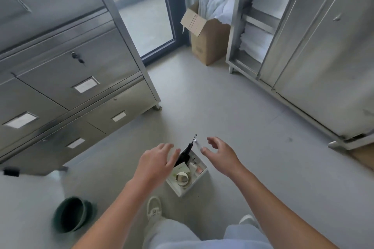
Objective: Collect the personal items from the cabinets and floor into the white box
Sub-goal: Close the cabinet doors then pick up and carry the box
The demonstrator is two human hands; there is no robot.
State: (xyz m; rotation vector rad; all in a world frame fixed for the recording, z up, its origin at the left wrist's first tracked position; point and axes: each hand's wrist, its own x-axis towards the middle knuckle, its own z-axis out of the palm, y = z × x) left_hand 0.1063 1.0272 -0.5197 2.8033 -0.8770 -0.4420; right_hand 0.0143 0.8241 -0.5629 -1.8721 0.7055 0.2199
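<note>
The white box (183,191) stands on the grey floor just ahead of my feet. Inside it lie a black folded umbrella (183,156) with a wrist loop sticking out over the far rim, a roll of tape (183,178), and small pale items. My left hand (156,162) hovers over the box's left side, fingers spread, holding nothing. My right hand (219,152) hovers at the box's far right corner, fingers apart and curled, also holding nothing.
A steel drawer cabinet (66,79) with keys in a lock stands at left. A steel cabinet (315,50) with white linens is at right. A cardboard box (204,36) sits by the glass door. A dark green bowl (72,214) lies on the floor at lower left.
</note>
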